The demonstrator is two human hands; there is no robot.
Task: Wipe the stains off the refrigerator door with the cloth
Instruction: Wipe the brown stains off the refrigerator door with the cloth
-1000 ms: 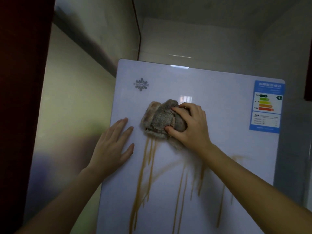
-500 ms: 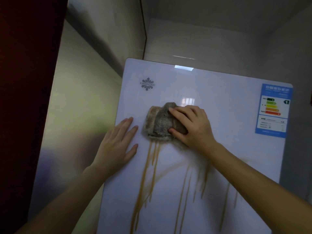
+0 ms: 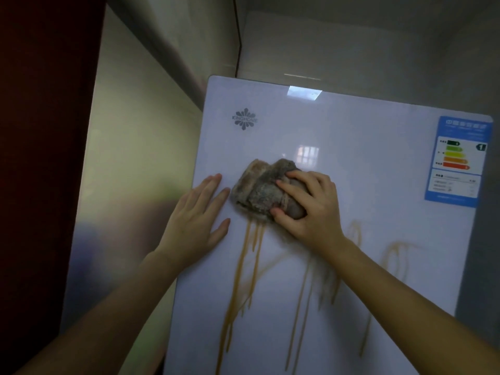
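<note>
Here the right hand (image 3: 311, 207) grips the bunched cloth (image 3: 259, 189) against the refrigerator door (image 3: 365, 147), just atop the brown stains (image 3: 243, 266), likely to wipe downward; the left hand (image 3: 196, 220) lies flat beside it, fingers straight, probably bracing.

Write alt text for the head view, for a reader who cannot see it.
The right hand grips a grey cloth against a white refrigerator door, above brown stains running down it. The left hand rests flat on the door near its left edge. A blue energy label sits at the door's upper right.
</note>
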